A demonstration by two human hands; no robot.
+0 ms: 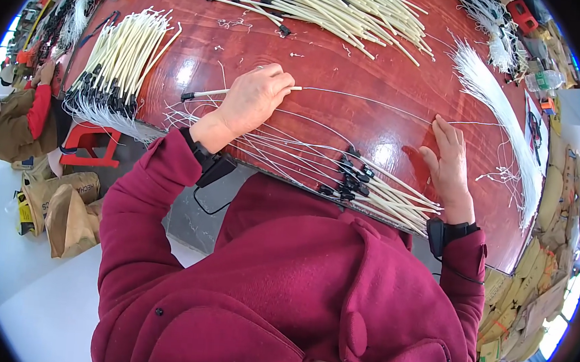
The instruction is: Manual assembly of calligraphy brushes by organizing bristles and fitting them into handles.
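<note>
My left hand (250, 97) is closed around a thin cream tube (210, 93), whose black end (187, 96) sticks out on the left. From the tube's right end a fine white thread (369, 100) runs across the red table to my right hand (450, 164). That hand has its fingers stretched out and the thumb apart, with the fingertips at the thread; whether they press on it I cannot tell. Between my hands and the near edge lies a loose group of cream tubes (396, 196) with black ends, their white threads (272, 146) trailing left.
The red table (198, 47) also bears a tube pile (349, 13) at the back, a tube bundle (128, 48) at left and a white thread bundle (509, 122) at right. A red stool (91, 145) and paper bags (69, 216) stand left; another person (18, 118) sits beyond.
</note>
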